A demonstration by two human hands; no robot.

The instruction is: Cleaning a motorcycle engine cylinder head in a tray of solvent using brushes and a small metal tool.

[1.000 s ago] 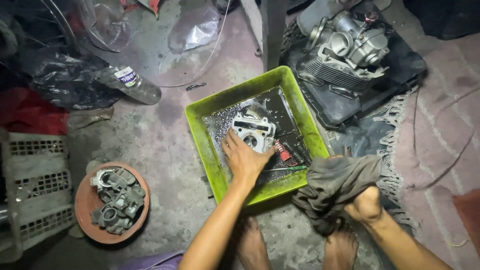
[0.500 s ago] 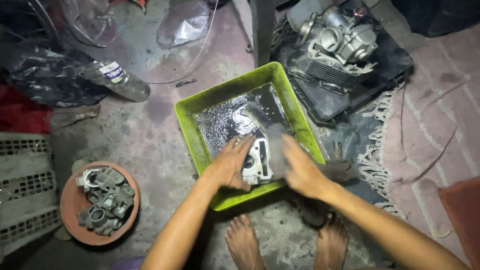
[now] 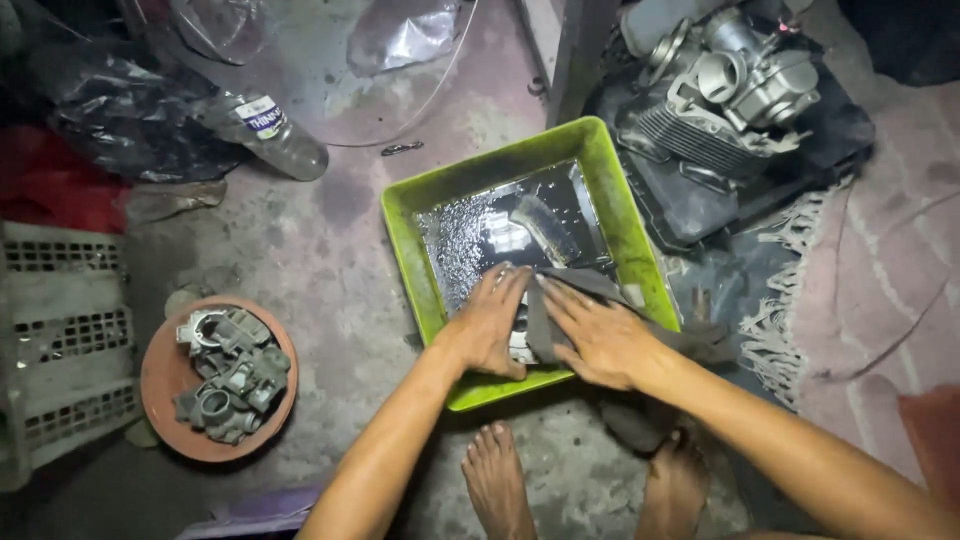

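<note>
From the head camera, a square lime-green plastic tray [image 3: 600, 150] sits on the stained concrete floor [image 3: 330, 260], its dark wet bottom glistening with liquid. At the tray's near edge the left hand [image 3: 490, 325] lies palm down with fingers spread over a pale metal engine part [image 3: 520, 345], pressing on it rather than closing around it; most of the part is hidden beneath the hands. Just right of it, touching the same part, the right hand [image 3: 595, 340] lies flat with fingers extended on a crumpled grey cloth rag [image 3: 590, 288] that drapes over the tray's right rim. Two bare feet [image 3: 500, 480] stand near, below the tray. To the far right a silver finned engine block [image 3: 725, 85] rests on a black mat. To the near left a round terracotta-coloured bowl [image 3: 160, 385] holds grey metal parts. To the far left lies a clear plastic bottle [image 3: 265, 135], beside a white slatted plastic crate [image 3: 50, 340].
</note>
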